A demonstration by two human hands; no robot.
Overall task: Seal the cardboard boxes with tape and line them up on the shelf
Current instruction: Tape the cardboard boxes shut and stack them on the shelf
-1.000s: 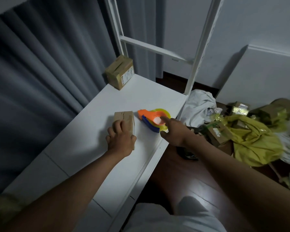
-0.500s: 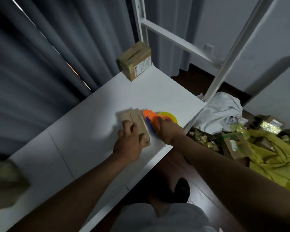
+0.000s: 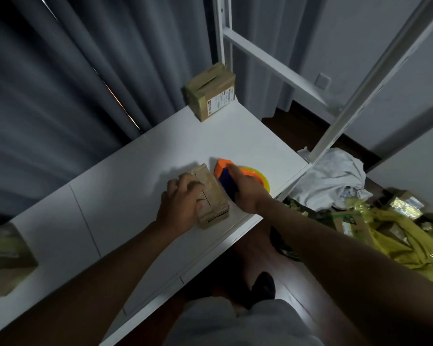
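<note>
Nearby, ridged rectangular cardboard box (image 3: 211, 196)

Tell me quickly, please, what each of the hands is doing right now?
Left hand: fingers curled over the small cardboard box, holding it on the shelf.
Right hand: gripping the orange tape dispenser.

Orange-blue-yellow tape dispenser (image 3: 238, 178), brown box (image 3: 211, 196), white shelf (image 3: 135, 196).
</note>
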